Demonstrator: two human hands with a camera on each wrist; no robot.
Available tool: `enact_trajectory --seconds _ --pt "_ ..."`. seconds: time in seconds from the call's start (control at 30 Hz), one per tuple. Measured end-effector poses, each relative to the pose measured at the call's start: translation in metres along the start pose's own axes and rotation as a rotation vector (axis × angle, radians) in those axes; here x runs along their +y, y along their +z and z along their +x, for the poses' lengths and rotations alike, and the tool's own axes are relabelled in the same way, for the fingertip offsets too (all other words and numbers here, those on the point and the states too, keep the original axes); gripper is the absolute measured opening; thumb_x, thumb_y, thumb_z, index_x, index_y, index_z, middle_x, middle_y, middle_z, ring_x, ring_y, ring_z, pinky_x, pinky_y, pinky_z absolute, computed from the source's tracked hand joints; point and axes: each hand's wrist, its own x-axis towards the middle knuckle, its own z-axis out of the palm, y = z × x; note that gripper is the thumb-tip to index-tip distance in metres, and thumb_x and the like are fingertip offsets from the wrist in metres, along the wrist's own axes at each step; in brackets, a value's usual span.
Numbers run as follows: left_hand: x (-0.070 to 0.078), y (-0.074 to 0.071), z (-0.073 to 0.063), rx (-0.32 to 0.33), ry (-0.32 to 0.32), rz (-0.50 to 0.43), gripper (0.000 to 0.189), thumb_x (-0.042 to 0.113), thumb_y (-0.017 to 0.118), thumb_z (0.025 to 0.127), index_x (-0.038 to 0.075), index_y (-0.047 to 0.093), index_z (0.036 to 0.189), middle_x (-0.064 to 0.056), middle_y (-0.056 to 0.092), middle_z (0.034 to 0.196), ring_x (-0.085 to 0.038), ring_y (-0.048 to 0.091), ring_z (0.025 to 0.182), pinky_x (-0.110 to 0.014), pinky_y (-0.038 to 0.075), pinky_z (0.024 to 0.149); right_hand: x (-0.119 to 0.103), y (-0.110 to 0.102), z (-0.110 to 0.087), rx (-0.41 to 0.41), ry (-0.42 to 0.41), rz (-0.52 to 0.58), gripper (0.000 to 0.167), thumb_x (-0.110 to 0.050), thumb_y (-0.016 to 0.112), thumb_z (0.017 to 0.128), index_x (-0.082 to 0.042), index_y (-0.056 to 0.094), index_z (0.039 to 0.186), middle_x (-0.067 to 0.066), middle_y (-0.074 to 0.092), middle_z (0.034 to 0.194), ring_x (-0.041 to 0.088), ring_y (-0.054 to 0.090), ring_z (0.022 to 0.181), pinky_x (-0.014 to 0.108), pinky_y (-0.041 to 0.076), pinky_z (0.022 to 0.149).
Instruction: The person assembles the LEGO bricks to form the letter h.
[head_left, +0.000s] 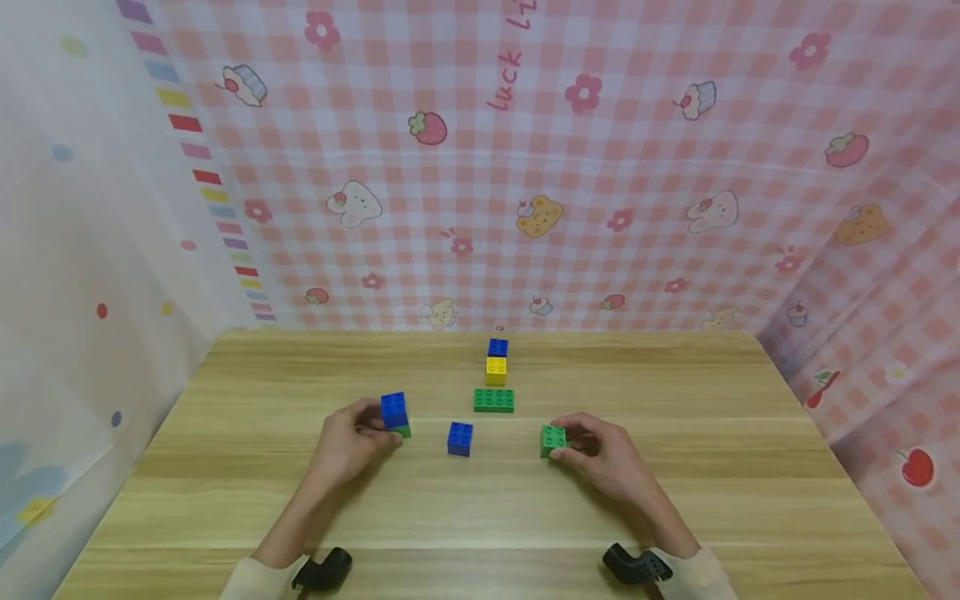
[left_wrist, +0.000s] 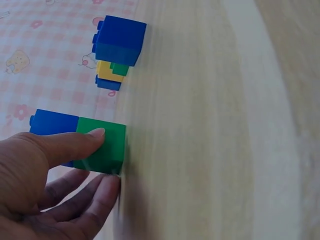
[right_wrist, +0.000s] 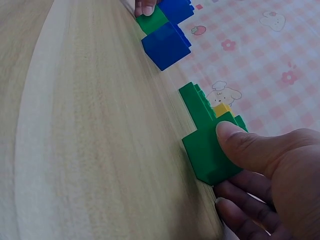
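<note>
My left hand (head_left: 351,442) pinches a two-brick stack: a blue brick (head_left: 393,408) on top of a green brick (left_wrist: 102,147). In the left wrist view the thumb lies across the green brick, with fingers on its other side. On the right, my right hand (head_left: 600,454) pinches a green square brick (head_left: 553,441) between thumb and fingers, low at the tabletop. Between the hands stands a lone blue brick (head_left: 461,438), studs up. Behind it lies a long green brick (head_left: 493,401).
Farther back on the wooden table (head_left: 480,517) are a yellow brick (head_left: 496,371) and, right behind it, a blue brick (head_left: 498,347). A pink checked cloth (head_left: 480,167) hangs beyond the table's back edge. Black wrist mounts (head_left: 324,570) sit at both cuffs.
</note>
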Motion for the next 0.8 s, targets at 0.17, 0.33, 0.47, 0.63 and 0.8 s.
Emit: enact_trajectory --seconds 0.17,0.33,0.47,0.63,0.8 --pt "0.006 -0.005 -0.004 0.014 0.017 0.018 0.059 0.006 0.084 0.081 -0.002 0.060 0.134 -0.020 0.070 0.116 -0.026 0.069 0.099 -0.029 0.062 0.083 0.000 0.001 0.001 -0.004 -0.006 -0.001 0.035 -0.017 0.082 0.087 -0.019 0.072 0.121 0.002 0.074 0.110 0.011 0.069 0.092 0.021 0.059 0.083" --pt "0.019 -0.011 -0.011 0.040 0.073 0.022 0.064 0.009 0.085 0.082 0.002 0.057 0.140 -0.021 0.063 0.132 -0.033 0.065 0.109 -0.037 0.062 0.088 0.000 0.003 0.001 -0.010 -0.021 -0.001 0.035 -0.017 0.082 0.087 -0.018 0.072 0.120 0.002 0.074 0.110 0.011 0.069 0.093 0.020 0.059 0.083" --pt "0.033 -0.015 -0.016 0.065 0.114 0.037 0.066 0.011 0.085 0.083 0.004 0.056 0.142 -0.019 0.061 0.137 -0.032 0.064 0.113 -0.040 0.063 0.090 -0.001 0.004 0.000 -0.017 -0.024 0.002 0.036 -0.017 0.083 0.087 -0.018 0.071 0.120 0.002 0.074 0.111 0.011 0.069 0.093 0.020 0.059 0.083" --pt "0.049 -0.018 -0.021 0.102 0.160 0.053 0.061 0.014 0.085 0.084 0.007 0.059 0.139 -0.014 0.064 0.135 -0.031 0.064 0.113 -0.040 0.063 0.089 -0.003 0.005 0.000 -0.026 -0.017 0.010 0.036 -0.016 0.083 0.087 -0.019 0.072 0.120 0.001 0.074 0.109 0.011 0.069 0.093 0.020 0.059 0.083" --pt "0.060 -0.012 -0.025 0.119 0.242 -0.001 0.055 0.017 0.086 0.084 0.010 0.063 0.133 -0.009 0.067 0.128 -0.028 0.066 0.109 -0.041 0.064 0.088 -0.002 0.004 -0.002 -0.028 -0.013 0.010 0.034 -0.016 0.082 0.088 -0.019 0.072 0.120 0.000 0.074 0.109 0.010 0.068 0.093 0.020 0.059 0.083"
